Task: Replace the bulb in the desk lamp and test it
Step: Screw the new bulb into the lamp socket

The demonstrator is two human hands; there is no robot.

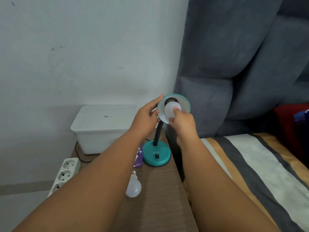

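A teal desk lamp stands on the wooden bedside table, its round base [156, 156] near the table's right edge and its black neck curving up to the teal shade [184, 102], which faces me. My left hand [145, 118] grips the shade's left rim. A white bulb [170, 107] sits at the dark socket inside the shade, and the fingers of my right hand [183, 124] are closed on it from below. A second white bulb [133, 186] lies on its side on the table, screw cap pointing away from me.
A white lidded plastic box [100, 128] stands at the back of the table [158, 198]. A purple bulb carton [139, 159] lies left of the lamp base. A white power strip [64, 173] hangs off the table's left edge. A striped bed [250, 164] and grey headboard lie to the right.
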